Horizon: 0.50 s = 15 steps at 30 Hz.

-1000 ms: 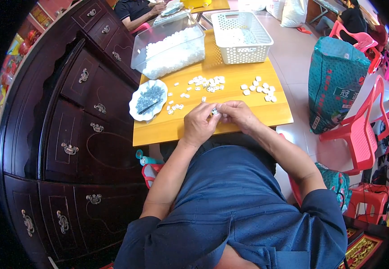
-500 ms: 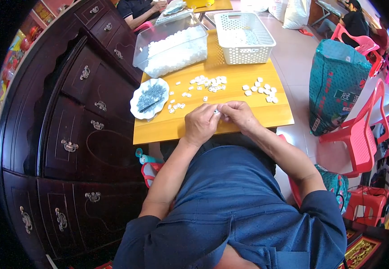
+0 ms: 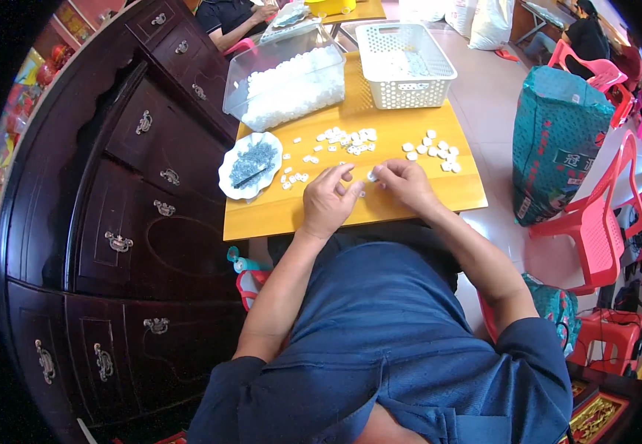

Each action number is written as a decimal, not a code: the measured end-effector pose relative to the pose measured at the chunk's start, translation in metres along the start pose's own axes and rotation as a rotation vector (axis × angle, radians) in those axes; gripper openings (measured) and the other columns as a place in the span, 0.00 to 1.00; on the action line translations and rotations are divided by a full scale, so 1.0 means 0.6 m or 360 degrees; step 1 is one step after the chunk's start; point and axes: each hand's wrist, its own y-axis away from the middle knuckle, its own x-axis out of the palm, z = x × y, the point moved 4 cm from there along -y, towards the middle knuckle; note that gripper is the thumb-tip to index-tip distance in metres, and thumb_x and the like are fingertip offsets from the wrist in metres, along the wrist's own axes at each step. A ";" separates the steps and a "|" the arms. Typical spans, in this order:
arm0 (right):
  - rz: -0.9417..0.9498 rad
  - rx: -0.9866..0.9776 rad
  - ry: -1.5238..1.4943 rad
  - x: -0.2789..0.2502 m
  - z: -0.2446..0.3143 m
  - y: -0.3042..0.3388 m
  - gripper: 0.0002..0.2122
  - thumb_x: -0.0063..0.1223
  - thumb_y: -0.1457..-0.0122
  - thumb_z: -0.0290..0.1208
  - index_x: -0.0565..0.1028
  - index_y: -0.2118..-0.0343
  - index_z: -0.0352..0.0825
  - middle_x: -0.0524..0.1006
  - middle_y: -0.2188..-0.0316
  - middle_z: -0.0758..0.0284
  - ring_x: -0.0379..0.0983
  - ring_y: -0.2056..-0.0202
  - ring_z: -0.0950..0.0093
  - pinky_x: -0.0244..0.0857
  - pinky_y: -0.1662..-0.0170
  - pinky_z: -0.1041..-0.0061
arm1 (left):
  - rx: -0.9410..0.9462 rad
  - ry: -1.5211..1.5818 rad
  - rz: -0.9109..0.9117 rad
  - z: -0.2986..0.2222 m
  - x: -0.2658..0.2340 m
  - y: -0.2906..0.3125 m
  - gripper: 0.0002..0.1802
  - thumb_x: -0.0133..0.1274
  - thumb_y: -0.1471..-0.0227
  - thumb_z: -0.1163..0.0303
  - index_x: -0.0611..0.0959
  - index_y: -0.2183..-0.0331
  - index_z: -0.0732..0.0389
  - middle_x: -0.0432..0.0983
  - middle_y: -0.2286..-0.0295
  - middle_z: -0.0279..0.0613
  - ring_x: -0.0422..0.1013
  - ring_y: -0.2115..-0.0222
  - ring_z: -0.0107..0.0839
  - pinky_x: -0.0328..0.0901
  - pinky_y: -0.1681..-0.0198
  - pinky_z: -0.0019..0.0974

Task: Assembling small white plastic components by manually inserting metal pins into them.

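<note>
My right hand (image 3: 407, 185) pinches a small white piece (image 3: 372, 176) between thumb and fingertips above the front of the yellow table (image 3: 291, 218). Just to its left, my left hand (image 3: 326, 198) has its fingers apart, with nothing seen in it. Another tiny white piece (image 3: 362, 194) shows between the two hands, near the left thumb. Beyond the hands lie several loose white pieces with dark holes (image 3: 348, 138). Off to the right is a group of rounded white pieces (image 3: 432, 151). A white scalloped plate (image 3: 227, 167) on the left holds small translucent blue-grey parts (image 3: 254, 159).
A clear bin (image 3: 232, 92) full of white pieces and a perforated white basket (image 3: 410, 96) stand at the back of the table. Dark wooden drawers (image 3: 180, 244) rise close on the left. On the right are a teal sack (image 3: 558, 148) and a pink chair (image 3: 583, 237).
My hands were together on a small white piece; they have come apart. The left fingers have opened, and the right hand has moved slightly right, with a white piece in its fingertips.
</note>
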 end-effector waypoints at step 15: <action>-0.0710 -0.0386 0.1023 -0.113 0.024 -0.016 0.08 0.57 0.42 0.33 0.82 0.65 0.35 0.82 0.69 0.57 0.80 0.64 0.61 0.73 0.59 0.64 | -0.0091 -0.0802 0.0259 0.100 0.008 -0.087 0.16 0.56 0.47 0.67 0.84 0.56 0.57 0.80 0.66 0.50 0.76 0.63 0.50 0.71 0.59 0.49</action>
